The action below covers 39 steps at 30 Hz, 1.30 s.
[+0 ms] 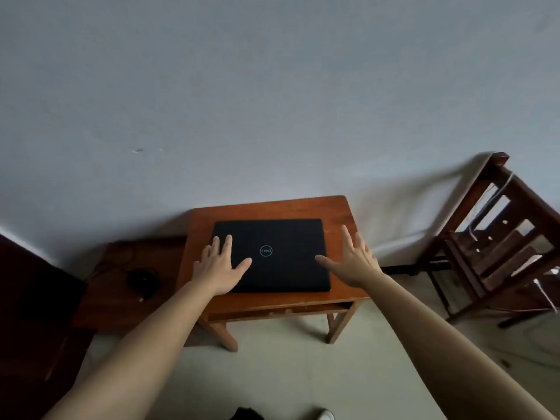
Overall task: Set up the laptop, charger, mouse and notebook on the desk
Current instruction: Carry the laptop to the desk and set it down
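A small brown wooden desk (pixel 339 212) stands against a grey wall. A black laptop (pixel 285 237) lies flat on it with its lid closed. It sits in the middle of the desk, a bit closer to the left edge and the front edge. A round logo shows on the lid. The left hand (pixel 221 265) lies flat on the left part of the lid, near the front left corner of the laptop. Its fingers are straight and spread out, and they hold nothing. The right hand (pixel 354 262) is at the right edge of the laptop, over the right side of the desk. Its fingers are also straight and spread wide, and it grasps nothing. I cannot tell if this hand touches the lid or is just above it. To the left of the desk is a lower wooden table (pixel 109 310), in shadow. A black charger (pixel 142 280) with a coiled cord lies on it, well apart from the laptop. To the right of the desk stands a dark wooden rack (pixel 497 237) with white cords (pixel 545 294) hanging on it.
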{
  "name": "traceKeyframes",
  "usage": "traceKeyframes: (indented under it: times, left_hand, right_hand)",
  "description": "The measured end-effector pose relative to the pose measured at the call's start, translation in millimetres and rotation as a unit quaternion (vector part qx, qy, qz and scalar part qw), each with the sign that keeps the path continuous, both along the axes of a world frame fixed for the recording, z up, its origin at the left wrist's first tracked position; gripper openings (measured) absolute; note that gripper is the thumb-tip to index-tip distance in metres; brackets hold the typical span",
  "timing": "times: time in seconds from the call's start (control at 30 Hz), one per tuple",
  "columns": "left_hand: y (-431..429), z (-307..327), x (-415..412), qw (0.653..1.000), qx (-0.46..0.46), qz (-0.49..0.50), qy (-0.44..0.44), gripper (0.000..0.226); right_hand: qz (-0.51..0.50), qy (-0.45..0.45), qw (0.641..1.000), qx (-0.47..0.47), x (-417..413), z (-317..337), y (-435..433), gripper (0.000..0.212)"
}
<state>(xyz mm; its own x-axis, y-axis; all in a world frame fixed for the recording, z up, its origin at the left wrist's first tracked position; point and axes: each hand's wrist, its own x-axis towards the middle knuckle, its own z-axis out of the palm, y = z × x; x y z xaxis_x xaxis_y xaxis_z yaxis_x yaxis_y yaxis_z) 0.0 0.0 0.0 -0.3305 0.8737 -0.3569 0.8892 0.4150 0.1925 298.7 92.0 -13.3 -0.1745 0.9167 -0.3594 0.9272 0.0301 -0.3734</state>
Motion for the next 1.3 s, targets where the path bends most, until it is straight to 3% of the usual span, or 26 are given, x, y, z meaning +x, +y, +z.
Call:
traceKeyframes:
  times: [0.23,0.4,0.57,0.77,1.07,1.3]
  left_hand:
    - [41,-50,-22,0.996,-0.051,0.06,-0.035,0.104]
    - [73,-95,-58,0.984,-0.086,0.139,-0.067,0.112]
    - [100,-117,-82,0.952,-0.118,0.252,-0.13,0.12]
    - [131,-131,-88,0.931,-0.124,0.315,-0.137,0.127]
    - [141,-136,-106,0.873,-0.121,0.417,-0.222,0.125]
    - [150,-118,-115,0.878,-0.136,0.39,-0.242,0.118]
  right_hand:
    - [-0.01,0.037,0.992,-0.117,-30,-44,44,0.127]
    - [-0.143,0.093,0.968,-0.185,-59,-83,75,0.129]
    - [-0.27,0.057,0.941,-0.198,-84,-105,92,0.131]
    - [-0.34,-0.006,0.917,-0.208,-107,-116,103,0.133]
    - [-0.403,0.058,0.879,-0.248,-98,-114,114,0.136]
    - [-0.449,0.14,0.84,-0.269,-95,-96,95,0.105]
